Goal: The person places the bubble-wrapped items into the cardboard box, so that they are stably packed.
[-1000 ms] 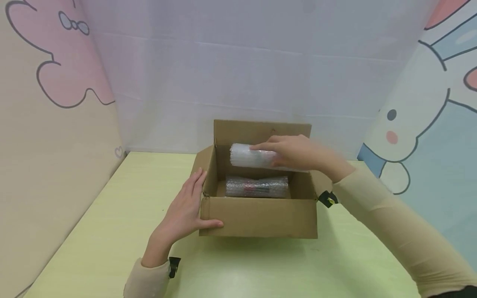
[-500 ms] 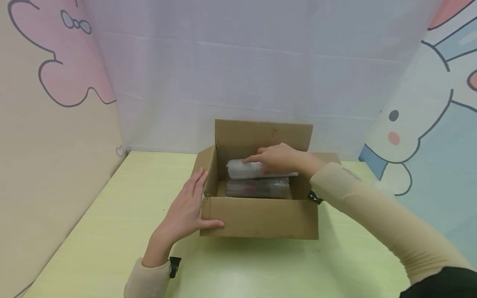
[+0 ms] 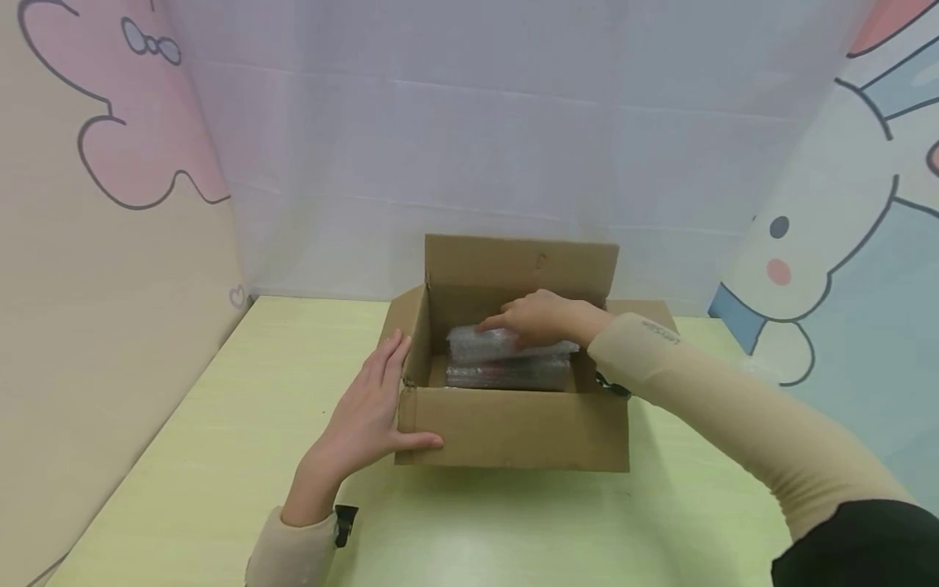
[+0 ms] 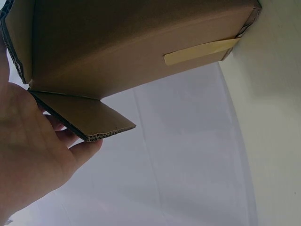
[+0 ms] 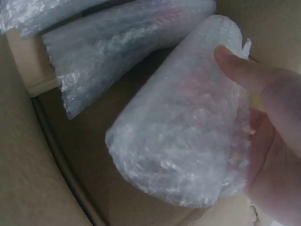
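Observation:
On the table stands an open cardboard box (image 3: 513, 428), its flaps spread. My left hand (image 3: 359, 416) steadies its near left corner, the fingers straight along the left flap (image 4: 84, 113) and the thumb resting on the front flap. Inside the box, my right hand (image 3: 546, 318) holds a bubble-wrapped roll (image 5: 183, 122), thumb on one side and fingers on the other. Faint red shows through the wrap. Beside it in the right wrist view lies another bubble-wrapped roll (image 5: 117, 47). Part of a further bubble-wrapped piece (image 5: 42, 14) shows at the upper left.
The box rests on a pale yellow-green table (image 3: 220, 424). Behind it hangs a white cloth (image 3: 469, 147). Walls with cartoon figures stand left and right. A strip of tape (image 4: 200, 52) is on the box's outside.
My right hand has lowered the bubble-wrapped roll into the box, bringing it down and slightly left, close to the other roll. The left hand stays on the corner.

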Motion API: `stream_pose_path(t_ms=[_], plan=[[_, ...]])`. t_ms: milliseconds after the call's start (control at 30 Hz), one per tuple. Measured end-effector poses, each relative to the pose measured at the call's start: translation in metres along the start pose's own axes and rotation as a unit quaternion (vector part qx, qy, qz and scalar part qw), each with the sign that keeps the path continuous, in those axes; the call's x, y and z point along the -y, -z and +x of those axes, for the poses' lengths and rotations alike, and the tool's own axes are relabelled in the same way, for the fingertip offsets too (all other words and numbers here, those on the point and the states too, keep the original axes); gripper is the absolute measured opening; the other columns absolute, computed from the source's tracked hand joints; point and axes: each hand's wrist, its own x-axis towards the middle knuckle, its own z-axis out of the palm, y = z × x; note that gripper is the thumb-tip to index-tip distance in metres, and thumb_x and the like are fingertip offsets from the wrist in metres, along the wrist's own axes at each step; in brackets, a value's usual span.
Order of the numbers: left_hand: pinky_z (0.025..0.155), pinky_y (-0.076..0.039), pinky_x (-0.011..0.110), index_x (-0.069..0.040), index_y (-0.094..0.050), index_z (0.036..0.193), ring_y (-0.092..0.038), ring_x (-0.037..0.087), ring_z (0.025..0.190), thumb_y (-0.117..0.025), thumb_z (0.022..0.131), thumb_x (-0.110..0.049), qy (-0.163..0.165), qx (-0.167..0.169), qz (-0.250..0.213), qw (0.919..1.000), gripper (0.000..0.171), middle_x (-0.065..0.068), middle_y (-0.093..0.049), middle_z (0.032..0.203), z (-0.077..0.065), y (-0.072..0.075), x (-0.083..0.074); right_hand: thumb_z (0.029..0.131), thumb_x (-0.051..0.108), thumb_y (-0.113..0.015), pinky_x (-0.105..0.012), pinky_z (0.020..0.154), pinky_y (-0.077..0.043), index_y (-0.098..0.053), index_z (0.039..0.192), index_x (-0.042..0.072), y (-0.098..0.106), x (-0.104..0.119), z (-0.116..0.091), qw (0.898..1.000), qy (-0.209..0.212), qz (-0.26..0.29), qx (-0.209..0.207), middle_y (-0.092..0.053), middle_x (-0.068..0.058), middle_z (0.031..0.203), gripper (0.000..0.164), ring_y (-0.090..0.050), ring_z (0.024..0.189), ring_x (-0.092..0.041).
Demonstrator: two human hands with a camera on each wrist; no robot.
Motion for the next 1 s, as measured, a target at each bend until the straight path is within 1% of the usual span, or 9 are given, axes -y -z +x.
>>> stream_pose_path(t_ms=[100, 233, 333, 467, 533, 633, 733, 867, 1000], plan=[[0.119, -0.028, 0.049, 0.001, -0.012, 0.154, -0.02, 0.036, 0.148, -0.083, 0.059, -0.061, 0.001, 0.001, 0.001, 1.0, 0.133, 0.02, -0.014, 0.161, 0.0, 0.0, -0.001, 0.089, 0.015, -0.069, -0.029, 0.05, -0.042, -0.043, 0.145, 0.029, -0.003, 0.0, 0.003, 1.0, -0.001, 0.002, 0.015, -0.068, -0.005, 0.104, 0.063, -0.06, 0.08, -0.019], [0.119, -0.028, 0.049, 0.0, -0.012, 0.154, -0.019, 0.036, 0.148, -0.083, 0.059, -0.062, 0.003, 0.002, 0.001, 1.0, 0.134, 0.02, -0.014, 0.161, 0.001, 0.0, -0.001, 0.086, 0.012, -0.072, -0.032, 0.055, -0.047, -0.039, 0.146, 0.026, -0.007, 0.0, 0.005, 0.999, -0.005, 0.002, 0.041, -0.069, -0.006, 0.105, 0.069, -0.062, 0.082, -0.02], [0.119, -0.028, 0.049, 0.0, -0.012, 0.154, -0.019, 0.035, 0.148, -0.083, 0.059, -0.062, 0.003, 0.002, 0.0, 1.0, 0.133, 0.019, -0.014, 0.161, 0.001, 0.0, -0.001, 0.085, 0.012, -0.074, -0.032, 0.056, -0.049, -0.038, 0.146, 0.025, -0.01, 0.0, 0.007, 0.999, -0.008, 0.006, 0.051, -0.069, -0.005, 0.1, 0.073, -0.062, 0.079, -0.019], [0.119, -0.028, 0.049, 0.0, -0.012, 0.154, -0.019, 0.035, 0.148, -0.083, 0.059, -0.062, 0.003, 0.001, -0.002, 1.0, 0.133, 0.019, -0.013, 0.161, 0.001, -0.001, -0.001, 0.084, 0.012, -0.075, -0.028, 0.051, -0.044, -0.038, 0.147, 0.024, -0.012, 0.001, 0.009, 0.998, -0.009, 0.009, 0.055, -0.069, -0.005, 0.088, 0.074, -0.056, 0.067, -0.015], [0.119, -0.028, 0.049, 0.0, -0.012, 0.154, -0.019, 0.035, 0.148, -0.083, 0.06, -0.062, 0.003, 0.001, -0.002, 1.0, 0.133, 0.019, -0.013, 0.161, 0.0, -0.001, 0.0, 0.084, 0.012, -0.075, -0.027, 0.048, -0.042, -0.038, 0.147, 0.024, -0.012, 0.001, 0.01, 0.998, -0.008, 0.005, 0.056, -0.069, -0.005, 0.084, 0.074, -0.053, 0.063, -0.013], [0.119, -0.028, 0.049, -0.001, -0.012, 0.154, -0.019, 0.035, 0.148, -0.083, 0.06, -0.062, 0.003, 0.002, -0.002, 1.0, 0.133, 0.018, -0.013, 0.161, 0.0, -0.001, 0.0, 0.083, 0.014, -0.076, -0.026, 0.046, -0.038, -0.04, 0.146, 0.024, -0.011, 0.003, 0.01, 0.999, -0.004, -0.013, 0.053, -0.068, -0.005, 0.081, 0.073, -0.049, 0.059, -0.012], [0.119, -0.028, 0.049, -0.001, -0.012, 0.154, -0.019, 0.034, 0.148, -0.083, 0.06, -0.062, 0.004, 0.003, -0.003, 1.0, 0.133, 0.018, -0.013, 0.161, 0.0, -0.002, 0.001, 0.083, 0.019, -0.077, -0.025, 0.044, -0.033, -0.042, 0.145, 0.026, -0.009, 0.005, 0.01, 0.998, -0.004, -0.043, 0.046, -0.067, -0.004, 0.078, 0.072, -0.043, 0.056, -0.011], [0.12, -0.027, 0.049, -0.001, -0.012, 0.154, -0.019, 0.034, 0.149, -0.082, 0.06, -0.062, 0.003, 0.002, -0.003, 1.0, 0.132, 0.018, -0.013, 0.162, 0.0, -0.002, 0.001, 0.084, 0.024, -0.076, -0.024, 0.042, -0.027, -0.043, 0.145, 0.029, -0.006, 0.004, 0.01, 0.996, -0.021, -0.075, 0.043, -0.065, -0.002, 0.073, 0.07, -0.035, 0.054, -0.01], [0.12, -0.027, 0.049, -0.001, -0.012, 0.154, -0.019, 0.035, 0.149, -0.082, 0.06, -0.062, 0.004, 0.002, -0.002, 1.0, 0.132, 0.018, -0.013, 0.162, 0.0, -0.002, 0.002, 0.085, 0.029, -0.075, -0.026, 0.042, -0.027, -0.043, 0.146, 0.029, 0.002, 0.001, 0.006, 0.995, -0.034, -0.083, 0.034, -0.064, -0.001, 0.071, 0.069, -0.035, 0.054, -0.01]])
